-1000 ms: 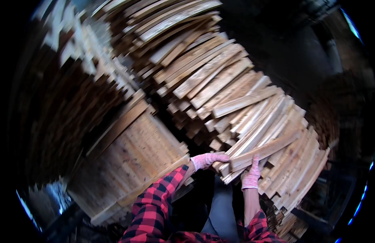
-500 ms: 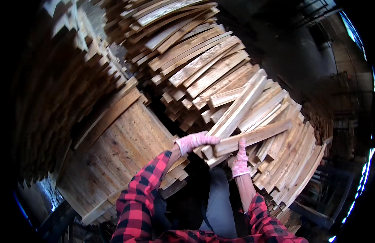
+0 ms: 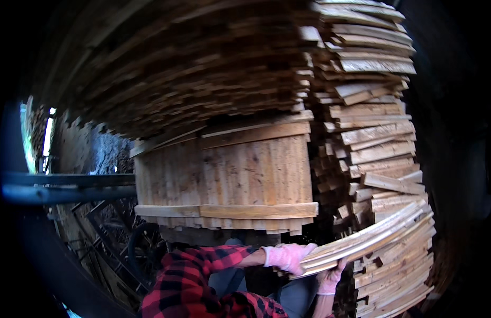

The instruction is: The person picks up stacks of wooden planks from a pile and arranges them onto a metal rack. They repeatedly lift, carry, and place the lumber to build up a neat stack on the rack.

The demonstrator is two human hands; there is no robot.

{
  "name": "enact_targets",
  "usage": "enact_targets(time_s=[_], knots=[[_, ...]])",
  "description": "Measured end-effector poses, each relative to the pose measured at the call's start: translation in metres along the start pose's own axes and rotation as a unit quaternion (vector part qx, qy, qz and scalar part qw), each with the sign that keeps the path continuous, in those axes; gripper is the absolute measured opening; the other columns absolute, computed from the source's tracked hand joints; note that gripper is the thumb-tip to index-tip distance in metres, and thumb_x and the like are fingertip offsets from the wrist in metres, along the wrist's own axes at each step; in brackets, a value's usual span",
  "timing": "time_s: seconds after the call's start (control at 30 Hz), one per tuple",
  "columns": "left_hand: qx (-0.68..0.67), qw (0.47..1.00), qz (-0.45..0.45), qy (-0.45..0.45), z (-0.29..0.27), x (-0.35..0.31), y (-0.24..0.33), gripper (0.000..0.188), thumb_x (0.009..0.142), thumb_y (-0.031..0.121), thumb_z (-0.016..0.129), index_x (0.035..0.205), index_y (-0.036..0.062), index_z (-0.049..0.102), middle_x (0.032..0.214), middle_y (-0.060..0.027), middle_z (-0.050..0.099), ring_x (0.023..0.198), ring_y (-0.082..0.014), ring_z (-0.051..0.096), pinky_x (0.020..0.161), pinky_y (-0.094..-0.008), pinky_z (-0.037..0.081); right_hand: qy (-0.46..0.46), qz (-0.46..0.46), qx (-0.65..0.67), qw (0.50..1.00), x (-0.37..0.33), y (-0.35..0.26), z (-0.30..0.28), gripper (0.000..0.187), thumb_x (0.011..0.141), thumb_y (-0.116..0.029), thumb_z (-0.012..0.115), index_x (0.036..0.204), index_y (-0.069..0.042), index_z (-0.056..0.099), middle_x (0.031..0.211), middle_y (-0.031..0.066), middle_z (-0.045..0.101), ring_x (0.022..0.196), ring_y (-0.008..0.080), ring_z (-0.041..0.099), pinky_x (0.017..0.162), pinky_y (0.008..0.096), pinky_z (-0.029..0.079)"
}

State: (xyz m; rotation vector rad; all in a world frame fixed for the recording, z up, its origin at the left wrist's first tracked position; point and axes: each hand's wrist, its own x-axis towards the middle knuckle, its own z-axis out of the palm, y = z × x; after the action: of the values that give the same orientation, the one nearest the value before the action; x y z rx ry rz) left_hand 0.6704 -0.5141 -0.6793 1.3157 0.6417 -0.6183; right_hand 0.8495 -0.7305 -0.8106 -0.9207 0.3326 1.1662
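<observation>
My left hand (image 3: 289, 258), in a pink-and-white knit glove, grips the near end of several long wooden boards (image 3: 370, 235). From below, my right hand (image 3: 330, 280), gloved alike, wraps round the same bundle. The boards lie nearly side by side and slant up to the right, above a stack of loose boards (image 3: 396, 278). How far their far ends rest on the stack I cannot tell. To the left is a flat layer of boards (image 3: 245, 172) set edge to edge, with a crosswise strip (image 3: 258, 210) along its near side.
A tall dark pile of boards (image 3: 203, 69) stands beyond the flat layer. More boards (image 3: 380, 138) are heaped in a long row at the right, some askew. At the left lie a metal beam (image 3: 70, 188) and dark machine parts (image 3: 115, 228).
My view has swung to the left. The boards in my hands, crossed and spread before, are now gathered into one bundle held by both hands.
</observation>
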Motion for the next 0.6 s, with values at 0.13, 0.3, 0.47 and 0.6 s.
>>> enact_targets(time_s=[0.13, 0.3, 0.47, 0.6], knots=[[0.046, 0.980, 0.124, 0.147, 0.040, -0.065, -0.093, 0.107, 0.060, 0.026, 0.082, 0.149, 0.0094, 0.026, 0.117, -0.0222, 0.063, 0.101, -0.0354, 0.067, 0.085, -0.0437, 0.055, -0.091, 0.122, -0.093, 0.984, -0.050, 0.043, 0.077, 0.084, 0.073, -0.043, 0.086, 0.137, -0.003, 0.048, 0.126, 0.0110, 0.060, 0.118, 0.0261, 0.057, 0.107, 0.0435, 0.044], [-0.097, 0.909, 0.230, 0.333, -0.025, -0.137, -0.041, 0.119, 0.054, 0.055, 0.090, 0.146, 0.0091, 0.029, 0.117, -0.0227, 0.063, 0.107, -0.0329, 0.064, 0.091, -0.0429, 0.053, -0.276, 0.032, -0.289, 0.916, -0.057, 0.094, 0.192, 0.083, 0.072, -0.045, 0.086, 0.135, -0.003, 0.050, 0.126, 0.0135, 0.061, 0.120, 0.0280, 0.057, 0.108, 0.0441, 0.045], [-0.047, 0.884, 0.211, 0.414, -0.053, -0.233, -0.062, 0.121, 0.056, 0.052, 0.091, 0.147, 0.0040, 0.026, 0.138, -0.0237, 0.048, 0.123, -0.0369, 0.055, 0.106, -0.0412, 0.046, -0.388, -0.040, -0.499, 0.774, -0.060, 0.125, 0.293, 0.085, 0.071, -0.046, 0.087, 0.135, -0.003, 0.050, 0.126, 0.0137, 0.061, 0.120, 0.0276, 0.057, 0.106, 0.0435, 0.046], [-0.166, 0.784, 0.418, 0.429, -0.090, -0.288, -0.075, 0.126, 0.055, 0.032, 0.098, 0.152, 0.0106, 0.019, 0.142, -0.0143, 0.045, 0.134, -0.0272, 0.043, 0.112, -0.0416, 0.038, -0.441, -0.101, -0.587, 0.671, -0.056, 0.154, 0.340, 0.087, 0.070, -0.047, 0.087, 0.135, -0.004, 0.049, 0.126, 0.0138, 0.061, 0.120, 0.0273, 0.057, 0.105, 0.0430, 0.046]])
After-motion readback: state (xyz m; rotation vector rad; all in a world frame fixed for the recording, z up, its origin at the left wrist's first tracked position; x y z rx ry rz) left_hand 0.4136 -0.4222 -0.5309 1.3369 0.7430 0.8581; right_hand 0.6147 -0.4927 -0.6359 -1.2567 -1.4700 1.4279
